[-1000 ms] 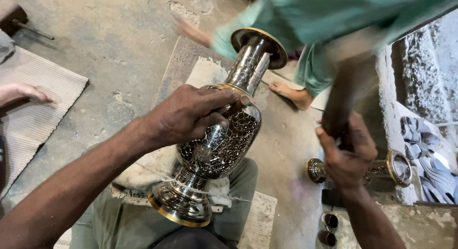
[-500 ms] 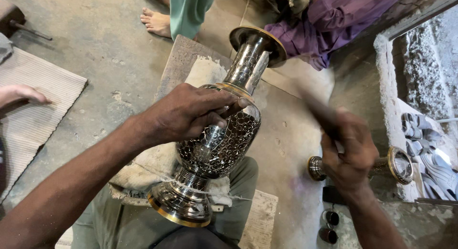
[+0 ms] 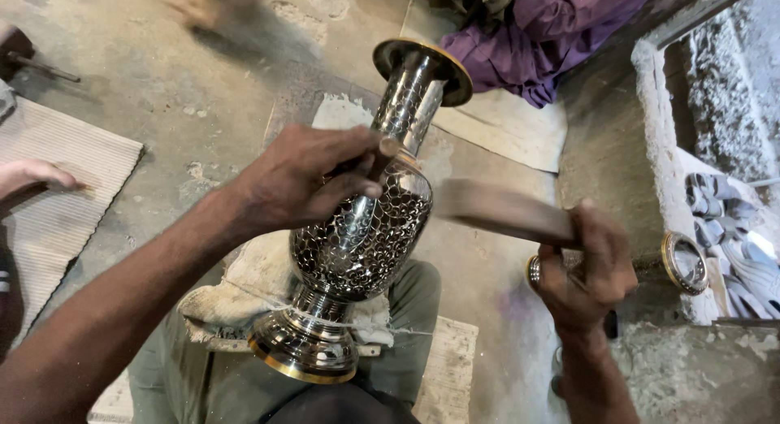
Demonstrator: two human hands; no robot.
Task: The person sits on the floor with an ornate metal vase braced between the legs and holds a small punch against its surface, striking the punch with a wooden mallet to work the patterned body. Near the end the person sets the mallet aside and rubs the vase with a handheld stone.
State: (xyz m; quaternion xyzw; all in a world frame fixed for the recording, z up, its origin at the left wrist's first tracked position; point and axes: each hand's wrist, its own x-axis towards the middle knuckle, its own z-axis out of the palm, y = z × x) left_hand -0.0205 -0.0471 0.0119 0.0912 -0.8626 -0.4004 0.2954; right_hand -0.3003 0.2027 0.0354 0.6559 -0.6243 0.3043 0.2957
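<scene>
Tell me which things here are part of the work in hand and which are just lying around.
In use: metal vase, small punch held against it by the left hand, wooden mallet in the right hand, cloth pad underneath.

Lying about: purple cloth, ribbed mat, brass-rimmed piece.

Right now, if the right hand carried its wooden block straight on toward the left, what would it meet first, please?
Most likely the small tool that the left hand holds against the vase. The wooden block in the right hand points that way, though it is blurred and depth is unclear.
</scene>
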